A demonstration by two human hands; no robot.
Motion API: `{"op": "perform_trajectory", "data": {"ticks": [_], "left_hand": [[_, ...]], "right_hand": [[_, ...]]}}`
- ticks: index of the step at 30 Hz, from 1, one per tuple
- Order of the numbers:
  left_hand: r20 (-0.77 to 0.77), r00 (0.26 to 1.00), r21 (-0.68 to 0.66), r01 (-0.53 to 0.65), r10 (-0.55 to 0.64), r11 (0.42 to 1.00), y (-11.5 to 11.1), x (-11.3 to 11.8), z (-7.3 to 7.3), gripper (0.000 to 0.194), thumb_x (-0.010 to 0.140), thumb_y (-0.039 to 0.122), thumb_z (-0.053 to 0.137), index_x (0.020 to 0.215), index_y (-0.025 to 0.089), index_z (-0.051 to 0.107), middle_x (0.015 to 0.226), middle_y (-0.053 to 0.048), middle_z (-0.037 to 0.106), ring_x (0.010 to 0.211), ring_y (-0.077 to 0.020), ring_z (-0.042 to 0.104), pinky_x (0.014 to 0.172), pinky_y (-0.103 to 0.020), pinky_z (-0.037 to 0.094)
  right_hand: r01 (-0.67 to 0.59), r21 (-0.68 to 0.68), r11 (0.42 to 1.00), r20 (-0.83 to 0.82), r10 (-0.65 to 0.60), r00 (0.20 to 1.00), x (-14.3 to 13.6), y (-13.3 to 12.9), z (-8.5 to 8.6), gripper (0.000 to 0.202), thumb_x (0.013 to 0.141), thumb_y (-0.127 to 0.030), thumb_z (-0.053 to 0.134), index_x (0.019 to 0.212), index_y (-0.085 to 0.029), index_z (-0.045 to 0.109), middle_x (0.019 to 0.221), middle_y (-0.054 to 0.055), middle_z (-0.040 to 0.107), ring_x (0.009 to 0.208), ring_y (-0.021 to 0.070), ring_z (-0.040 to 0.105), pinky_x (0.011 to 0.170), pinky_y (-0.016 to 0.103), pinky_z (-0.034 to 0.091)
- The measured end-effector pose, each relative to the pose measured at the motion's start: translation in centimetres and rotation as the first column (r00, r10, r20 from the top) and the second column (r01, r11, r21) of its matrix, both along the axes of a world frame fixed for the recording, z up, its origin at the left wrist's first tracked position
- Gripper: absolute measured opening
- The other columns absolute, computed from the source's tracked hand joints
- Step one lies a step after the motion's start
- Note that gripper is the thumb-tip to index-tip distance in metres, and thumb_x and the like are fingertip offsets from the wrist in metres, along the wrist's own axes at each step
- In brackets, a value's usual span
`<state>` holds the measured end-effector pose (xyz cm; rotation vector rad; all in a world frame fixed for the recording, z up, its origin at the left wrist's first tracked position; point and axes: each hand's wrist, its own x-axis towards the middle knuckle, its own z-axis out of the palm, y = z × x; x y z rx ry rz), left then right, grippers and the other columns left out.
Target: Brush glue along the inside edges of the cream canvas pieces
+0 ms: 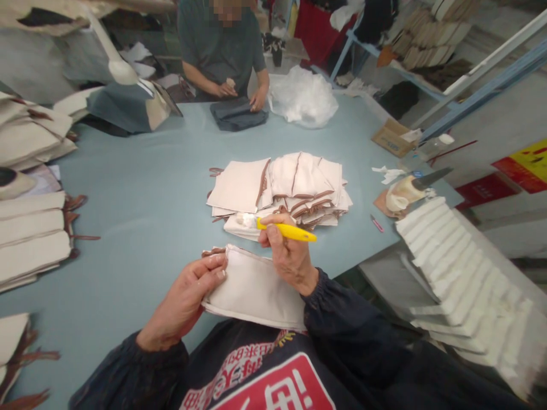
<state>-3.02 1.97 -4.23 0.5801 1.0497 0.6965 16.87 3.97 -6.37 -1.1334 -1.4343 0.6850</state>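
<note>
The cream panel (260,287) lies at six o'clock in the view, over the near edge of the table (141,199), with a pile of similar pieces (303,176) beyond it toward twelve to one o'clock. The left hand (183,299) pinches the panel's edge at nine to ten o'clock, thumb and forefinger close together; I cannot tell how its hidden fingers sit. The right hand (288,253) pinches the yellow-handled brush (294,232) between thumb and fingers, whitened bristles toward nine o'clock; whether they touch the folded piece below is unclear. The panel looks light and soft, flat but likely to sag if held at one end, and not fragile. The seamed border seems the firmest grip, around nine o'clock, with three o'clock as a second support. Any wet white on the bristles could make surfaces slippery, so the brush is best held by its handle.
</note>
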Motion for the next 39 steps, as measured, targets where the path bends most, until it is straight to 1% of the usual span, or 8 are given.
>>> {"op": "perform_trajectory", "data": {"ticks": [5,9,13,17,22,27,31,39], "left_hand": [[0.010,1.000,-0.019,-0.030,0.030,0.999,0.4,0.0,-0.1,0.040,0.057,0.036,0.094,0.087,0.015,0.079,0.063,0.000,0.070,0.051,-0.0117,0.060,0.046,-0.018,0.047],[-0.033,0.999,0.064,-0.019,0.021,0.998,0.6,-1.1,-0.4,0.040,0.069,0.047,0.086,0.093,0.016,0.081,0.076,-0.006,0.076,0.062,-0.0162,0.064,0.060,-0.025,0.055],[-0.208,0.975,0.231,0.128,-0.080,0.965,0.0,-4.4,-1.7,0.048,0.086,0.060,0.068,0.101,0.017,0.081,0.089,-0.011,0.079,0.074,-0.0201,0.066,0.069,-0.029,0.055],[-0.444,0.885,0.366,0.321,-0.139,0.874,-0.9,-5.7,-2.1,0.031,0.085,0.047,0.072,0.089,0.018,0.080,0.083,-0.008,0.077,0.076,-0.0207,0.066,0.067,-0.027,0.052],[-0.573,0.809,0.527,0.485,-0.130,0.698,-1.8,-3.9,-1.0,0.030,0.094,0.034,0.057,0.073,0.017,0.069,0.065,-0.001,0.065,0.059,-0.0133,0.054,0.057,-0.022,0.042],[-0.616,0.785,0.570,0.499,-0.062,0.652,-2.4,-3.1,-1.9,0.026,0.095,0.027,0.052,0.074,0.018,0.065,0.065,0.000,0.065,0.059,-0.0129,0.055,0.059,-0.021,0.044],[-0.644,0.765,0.594,0.508,-0.010,0.623,-2.7,-2.6,-3.1,0.023,0.095,0.022,0.051,0.085,0.018,0.071,0.080,-0.004,0.074,0.071,-0.0158,0.065,0.071,-0.023,0.051],[-0.631,0.753,0.758,0.546,0.188,0.356,-2.8,-1.9,-3.0,0.027,0.092,0.008,0.048,0.069,0.020,0.057,0.061,0.002,0.058,0.058,-0.0118,0.053,0.061,-0.023,0.043]], "right_hand": [[-0.049,0.057,0.997,0.286,0.031,0.958,-0.8,-1.6,-2.2,0.022,0.103,-0.029,0.048,0.108,-0.017,0.066,0.100,0.009,0.077,0.090,0.0179,0.074,0.081,0.029,0.058],[0.050,0.046,0.998,0.258,-0.060,0.964,-1.4,-0.6,-3.2,0.025,0.103,-0.031,0.045,0.102,-0.018,0.067,0.090,0.006,0.075,0.080,0.0176,0.071,0.074,0.028,0.056],[0.115,0.041,0.993,0.207,-0.121,0.971,-0.9,1.1,-2.8,0.025,0.104,-0.034,0.044,0.100,-0.020,0.064,0.087,0.003,0.071,0.077,0.0167,0.068,0.074,0.029,0.054],[0.146,0.026,0.989,0.182,-0.149,0.972,-0.7,2.5,-2.7,0.025,0.104,-0.035,0.044,0.096,-0.020,0.063,0.085,0.002,0.069,0.074,0.0168,0.065,0.075,0.031,0.052],[0.071,-0.028,0.997,0.232,-0.062,0.971,-1.5,3.2,-3.4,0.025,0.104,-0.035,0.045,0.100,-0.019,0.064,0.074,0.000,0.065,0.068,0.0156,0.062,0.070,0.029,0.050],[0.057,-0.033,0.998,0.031,-0.056,0.998,-1.1,1.3,-1.3,0.020,0.103,-0.033,0.049,0.100,-0.020,0.064,0.063,-0.005,0.060,0.055,0.0113,0.058,0.059,0.025,0.049],[-0.135,-0.172,0.976,-0.160,0.107,0.981,-1.4,-1.7,0.7,0.022,0.103,-0.033,0.050,0.094,-0.019,0.064,0.054,-0.007,0.054,0.045,0.0096,0.051,0.050,0.023,0.045],[-0.241,-0.251,0.937,-0.170,0.203,0.964,-2.2,-5.2,1.7,0.022,0.099,-0.032,0.050,0.087,-0.021,0.065,0.053,-0.005,0.052,0.043,0.0106,0.047,0.041,0.022,0.037]]}}
